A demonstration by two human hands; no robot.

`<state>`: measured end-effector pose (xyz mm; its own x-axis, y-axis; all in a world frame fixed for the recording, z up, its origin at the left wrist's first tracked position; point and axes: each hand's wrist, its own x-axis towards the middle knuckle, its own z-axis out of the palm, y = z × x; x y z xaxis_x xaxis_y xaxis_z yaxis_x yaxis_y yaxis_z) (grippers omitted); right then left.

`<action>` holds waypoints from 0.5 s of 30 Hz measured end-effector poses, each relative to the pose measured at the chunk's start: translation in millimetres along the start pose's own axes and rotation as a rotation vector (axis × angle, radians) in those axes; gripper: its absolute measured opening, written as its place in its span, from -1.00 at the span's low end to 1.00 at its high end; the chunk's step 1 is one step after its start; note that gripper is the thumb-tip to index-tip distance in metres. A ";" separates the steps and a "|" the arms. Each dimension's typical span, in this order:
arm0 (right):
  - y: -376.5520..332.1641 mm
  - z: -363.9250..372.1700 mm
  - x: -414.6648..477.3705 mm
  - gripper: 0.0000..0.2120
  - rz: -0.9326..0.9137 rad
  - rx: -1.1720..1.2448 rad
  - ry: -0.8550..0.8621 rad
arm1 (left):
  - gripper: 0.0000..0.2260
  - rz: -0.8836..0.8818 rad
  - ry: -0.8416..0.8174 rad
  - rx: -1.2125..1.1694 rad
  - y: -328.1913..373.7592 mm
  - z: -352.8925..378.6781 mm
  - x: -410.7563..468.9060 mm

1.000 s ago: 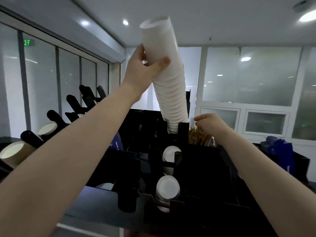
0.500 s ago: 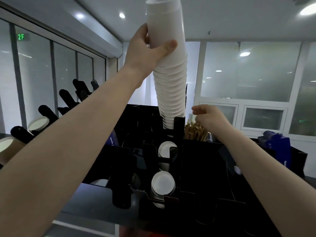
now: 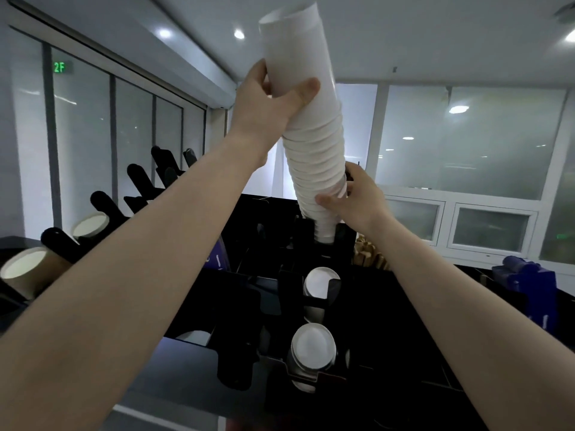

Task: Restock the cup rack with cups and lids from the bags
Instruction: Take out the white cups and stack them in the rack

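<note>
Above the black cup rack (image 3: 314,396), we hold a tall stack of white paper cups (image 3: 314,141), its lower end in the rack's top slot. Our left hand (image 3: 267,110) has its fingers clamped near the top; our right hand (image 3: 357,197) grips it lower down.
</note>
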<state>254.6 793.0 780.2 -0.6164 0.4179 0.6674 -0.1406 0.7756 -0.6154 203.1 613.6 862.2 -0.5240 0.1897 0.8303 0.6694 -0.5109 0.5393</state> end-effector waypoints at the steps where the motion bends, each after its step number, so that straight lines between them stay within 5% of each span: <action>1: -0.5 1.6 0.6 -0.31 -0.007 -0.020 0.006 | -0.62 -0.006 0.004 0.004 -0.5 -3.1 -0.2; 15: 15.2 -10.6 0.8 -0.40 -0.010 -0.031 0.016 | -0.46 0.052 -0.051 0.077 -6.5 15.9 -10.8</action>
<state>260.2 810.2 775.8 -0.6029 0.4174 0.6799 -0.1220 0.7940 -0.5956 212.8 628.2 852.0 -0.4616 0.2082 0.8623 0.7345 -0.4553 0.5032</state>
